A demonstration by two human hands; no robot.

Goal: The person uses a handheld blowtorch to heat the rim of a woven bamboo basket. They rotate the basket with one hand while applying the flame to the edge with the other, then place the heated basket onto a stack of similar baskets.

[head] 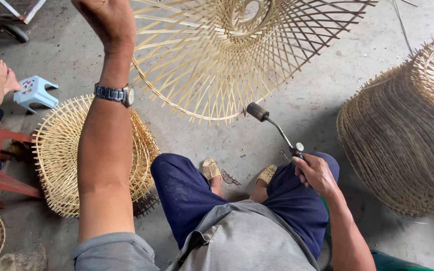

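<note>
Seated person, seen from above, knees in dark blue trousers, feet in woven sandals on the grey concrete floor [307, 100]. Left hand [101, 20] raised high at the top of the view, wrist bearing a metal-band wristwatch [114, 94]; it meets the rim of the large round open-weave pale bamboo frame [237, 55], held up tilted over the floor in front of the knees. The fingers are cut off by the picture's edge, so whether they are curled around a strip cannot be told. Right hand [315, 173] low beside the right knee, fingers wrapped tight around the base of a handheld gas torch with thin metal neck and dark cylindrical nozzle [272, 125]; nozzle points up toward the frame's lower rim, just short of it. Left of the legs, a stack of similar woven bamboo frames [61, 150] on the floor; at right, a taller darker stack [403, 145]. Far left: small pale blue plastic stool [33, 92], another person's bare foot [0, 75] beside it.
</note>
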